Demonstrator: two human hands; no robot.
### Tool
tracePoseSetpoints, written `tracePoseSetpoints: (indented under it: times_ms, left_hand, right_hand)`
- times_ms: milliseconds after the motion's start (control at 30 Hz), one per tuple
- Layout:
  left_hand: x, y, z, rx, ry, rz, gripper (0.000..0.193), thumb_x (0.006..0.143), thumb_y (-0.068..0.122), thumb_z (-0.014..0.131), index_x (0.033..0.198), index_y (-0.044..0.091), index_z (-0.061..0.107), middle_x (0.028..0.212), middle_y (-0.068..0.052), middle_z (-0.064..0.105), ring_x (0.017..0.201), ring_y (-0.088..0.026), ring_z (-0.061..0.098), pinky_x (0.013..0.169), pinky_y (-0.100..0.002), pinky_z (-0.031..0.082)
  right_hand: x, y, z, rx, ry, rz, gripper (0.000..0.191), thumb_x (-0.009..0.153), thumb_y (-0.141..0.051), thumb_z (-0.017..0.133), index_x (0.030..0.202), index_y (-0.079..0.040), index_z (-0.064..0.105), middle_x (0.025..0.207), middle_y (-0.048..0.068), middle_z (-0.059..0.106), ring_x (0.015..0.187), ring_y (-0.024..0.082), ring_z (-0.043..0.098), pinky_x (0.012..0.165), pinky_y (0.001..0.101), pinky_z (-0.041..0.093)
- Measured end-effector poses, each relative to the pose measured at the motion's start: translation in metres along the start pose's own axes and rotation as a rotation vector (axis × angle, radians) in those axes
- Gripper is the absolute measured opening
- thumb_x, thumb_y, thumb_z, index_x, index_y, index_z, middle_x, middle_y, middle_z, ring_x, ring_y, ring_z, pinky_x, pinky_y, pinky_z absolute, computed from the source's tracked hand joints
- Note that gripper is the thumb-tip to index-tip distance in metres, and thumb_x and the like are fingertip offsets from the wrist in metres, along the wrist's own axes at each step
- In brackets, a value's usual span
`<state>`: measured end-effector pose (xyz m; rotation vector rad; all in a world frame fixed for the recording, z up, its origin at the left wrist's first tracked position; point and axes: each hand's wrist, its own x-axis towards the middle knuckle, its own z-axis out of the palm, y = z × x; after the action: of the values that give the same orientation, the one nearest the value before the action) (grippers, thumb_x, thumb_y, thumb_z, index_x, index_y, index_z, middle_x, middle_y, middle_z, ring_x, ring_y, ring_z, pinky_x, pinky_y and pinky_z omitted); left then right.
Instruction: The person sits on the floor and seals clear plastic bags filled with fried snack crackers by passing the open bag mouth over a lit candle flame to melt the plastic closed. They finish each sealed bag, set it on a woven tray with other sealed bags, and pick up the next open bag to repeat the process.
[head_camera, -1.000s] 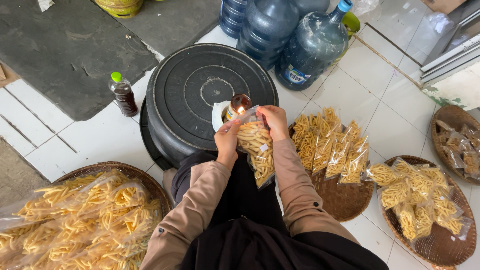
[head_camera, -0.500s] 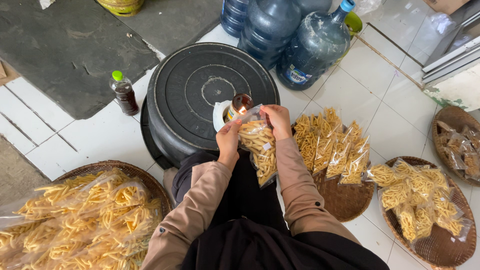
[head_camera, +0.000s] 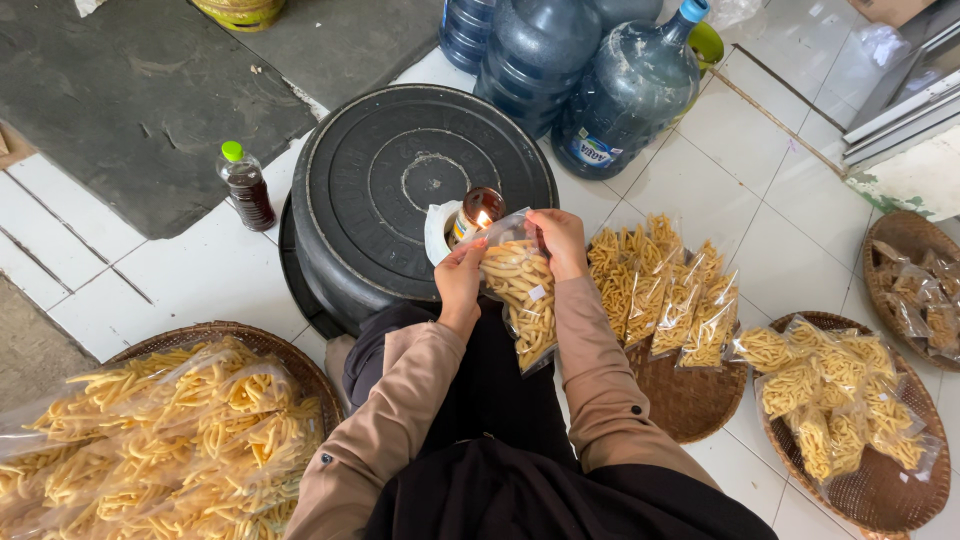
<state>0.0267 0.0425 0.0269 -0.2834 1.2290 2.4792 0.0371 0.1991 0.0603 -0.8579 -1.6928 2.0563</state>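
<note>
Snack bag (head_camera: 520, 300) of yellow sticks held against small flame lamp (head_camera: 478, 212) on black tub lid (head_camera: 400, 170), little changed since a second ago; left hand (head_camera: 460, 285), right hand (head_camera: 560, 240) fingers pinch bag's top edge.

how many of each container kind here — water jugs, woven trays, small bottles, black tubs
Large blue water jugs: 3
Woven trays: 4, counting the one cut off at the right edge
Small bottle with green cap: 1
Upturned black tub: 1
Total: 9

The left hand and right hand hold a clear snack bag by a small flame.
</note>
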Motion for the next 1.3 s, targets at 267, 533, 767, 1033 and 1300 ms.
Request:
tracePoseSetpoints:
  times_ms: [267, 533, 767, 1033, 1300]
  left_hand:
    - [0.0, 0.001, 0.004, 0.023, -0.016, -0.019, 0.022, 0.092, 0.011, 0.074, 0.106, -0.004, 0.079, 0.096, -0.007, 0.077, 0.081, -0.01, 0.064, 0.073, -0.023, 0.048]
    - [0.007, -0.005, 0.005, 0.021, -0.046, -0.026, 0.024, 0.094, 0.014, 0.069, 0.107, -0.003, 0.078, 0.097, -0.003, 0.077, 0.085, -0.006, 0.066, 0.079, -0.021, 0.05]
    - [0.01, -0.006, 0.004, 0.0, -0.072, -0.049, 0.028, 0.102, 0.02, 0.066, 0.097, -0.006, 0.077, 0.09, -0.005, 0.07, 0.08, -0.01, 0.058, 0.07, -0.025, 0.045]
    - [0.0, 0.009, 0.008, -0.074, -0.033, -0.11, 0.032, 0.099, 0.025, 0.063, 0.101, -0.005, 0.072, 0.093, -0.007, 0.075, 0.083, -0.012, 0.069, 0.073, -0.025, 0.053]
    - [0.0, 0.004, 0.0, -0.039, 0.01, -0.105, 0.034, 0.102, 0.028, 0.065, 0.102, -0.005, 0.075, 0.086, -0.006, 0.07, 0.061, -0.009, 0.048, 0.05, -0.025, 0.034]
  right_hand:
    - [0.001, -0.003, -0.004, -0.024, 0.038, 0.004, 0.01, 0.086, -0.007, 0.077, 0.086, 0.002, 0.072, 0.075, 0.009, 0.072, 0.059, 0.011, 0.063, 0.05, 0.0244, 0.048]
    - [0.006, -0.002, -0.008, -0.034, 0.035, -0.026, 0.01, 0.086, -0.008, 0.077, 0.087, 0.002, 0.073, 0.076, 0.009, 0.072, 0.059, 0.011, 0.063, 0.05, 0.0236, 0.048]
    - [0.005, -0.006, -0.009, -0.039, 0.052, -0.003, 0.011, 0.086, -0.008, 0.076, 0.087, 0.002, 0.072, 0.075, 0.008, 0.071, 0.058, 0.011, 0.062, 0.047, 0.0254, 0.048]
    - [0.003, -0.01, -0.004, -0.063, 0.039, -0.046, 0.012, 0.087, -0.007, 0.076, 0.088, 0.004, 0.073, 0.076, 0.01, 0.073, 0.058, 0.011, 0.063, 0.049, 0.0232, 0.047]
    - [0.002, -0.009, 0.001, -0.078, -0.006, -0.091, 0.011, 0.087, -0.007, 0.076, 0.086, 0.003, 0.073, 0.075, 0.009, 0.072, 0.057, 0.011, 0.061, 0.048, 0.0236, 0.044]
